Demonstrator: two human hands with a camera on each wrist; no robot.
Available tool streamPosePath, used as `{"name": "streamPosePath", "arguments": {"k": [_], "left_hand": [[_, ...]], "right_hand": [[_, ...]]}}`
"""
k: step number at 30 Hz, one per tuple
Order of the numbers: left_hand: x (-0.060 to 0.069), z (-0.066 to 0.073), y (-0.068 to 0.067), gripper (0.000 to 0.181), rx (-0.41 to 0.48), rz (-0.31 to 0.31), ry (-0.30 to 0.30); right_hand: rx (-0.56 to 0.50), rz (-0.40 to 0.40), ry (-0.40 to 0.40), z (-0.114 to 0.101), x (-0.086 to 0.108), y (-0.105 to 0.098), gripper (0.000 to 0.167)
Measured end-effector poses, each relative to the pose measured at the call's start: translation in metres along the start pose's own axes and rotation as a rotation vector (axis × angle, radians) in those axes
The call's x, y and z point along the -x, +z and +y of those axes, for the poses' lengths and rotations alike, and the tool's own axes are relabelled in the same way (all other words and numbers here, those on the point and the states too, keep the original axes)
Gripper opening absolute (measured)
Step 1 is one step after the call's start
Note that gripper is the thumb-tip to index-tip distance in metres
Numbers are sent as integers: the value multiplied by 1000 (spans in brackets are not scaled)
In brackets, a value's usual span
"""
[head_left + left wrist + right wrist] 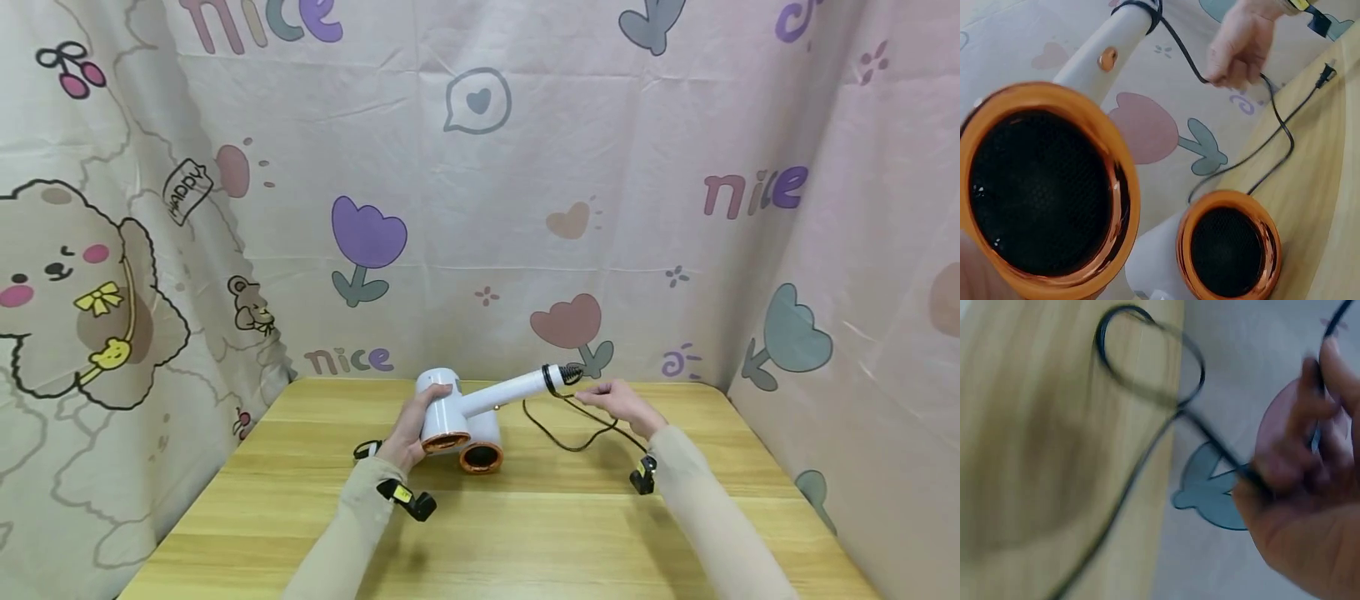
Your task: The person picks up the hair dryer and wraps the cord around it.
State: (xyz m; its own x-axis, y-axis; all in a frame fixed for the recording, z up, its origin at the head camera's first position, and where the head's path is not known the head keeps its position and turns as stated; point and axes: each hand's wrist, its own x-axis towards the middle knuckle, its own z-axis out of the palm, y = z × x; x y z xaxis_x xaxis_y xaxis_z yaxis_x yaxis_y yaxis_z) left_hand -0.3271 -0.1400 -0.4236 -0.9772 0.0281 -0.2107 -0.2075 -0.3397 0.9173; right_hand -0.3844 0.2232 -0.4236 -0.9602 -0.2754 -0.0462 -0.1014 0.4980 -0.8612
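While a white copper-rimmed hairdryer (480, 402) is held by the left grip (407, 429), its black cord (1217, 444) by the right grip (624, 404), a matching hairdryer (486, 428) is partly blocked at four o'clock.

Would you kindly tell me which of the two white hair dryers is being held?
The upper hair dryer in the head view, gripped by the left hand, its cord in the right hand; the lower hair dryer rests on the table.

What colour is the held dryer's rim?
Copper-orange; the rim shows best in the left wrist view.
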Motion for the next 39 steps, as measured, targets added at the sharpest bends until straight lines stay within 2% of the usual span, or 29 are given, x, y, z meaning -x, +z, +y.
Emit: {"name": "streamPosePath", "arguments": {"k": [3,6,9,12,17,20,26,34,39], "left_hand": [[0,-3,-3,70,-26,-49,-25],[0,-5,-6,73,-45,-103,-61],[-2,-7,-8,74,-73,-136,-84],[-4,-9,-11,72,-122,-140,-77],[-6,-10,-14,66,-234,-78,10],[-3,-9,-16,66,-303,-39,83],[4,-5,-18,68,-420,-42,191],[5,-1,-18,71,-477,12,258],[5,-2,-17,73,-475,69,282]], "right_hand": [[119,123,-56,-10,-3,2,32],[133,179,-114,-20,-6,5,21],[129,233,-128,-28,-7,6,12],[119,262,-135,-33,-6,4,22],[130,289,-176,-42,-4,0,27],[197,313,-203,-51,0,2,28],[345,372,-296,-66,8,15,19],[528,483,-556,-80,23,32,11],[568,504,-633,-84,32,36,9]]}}
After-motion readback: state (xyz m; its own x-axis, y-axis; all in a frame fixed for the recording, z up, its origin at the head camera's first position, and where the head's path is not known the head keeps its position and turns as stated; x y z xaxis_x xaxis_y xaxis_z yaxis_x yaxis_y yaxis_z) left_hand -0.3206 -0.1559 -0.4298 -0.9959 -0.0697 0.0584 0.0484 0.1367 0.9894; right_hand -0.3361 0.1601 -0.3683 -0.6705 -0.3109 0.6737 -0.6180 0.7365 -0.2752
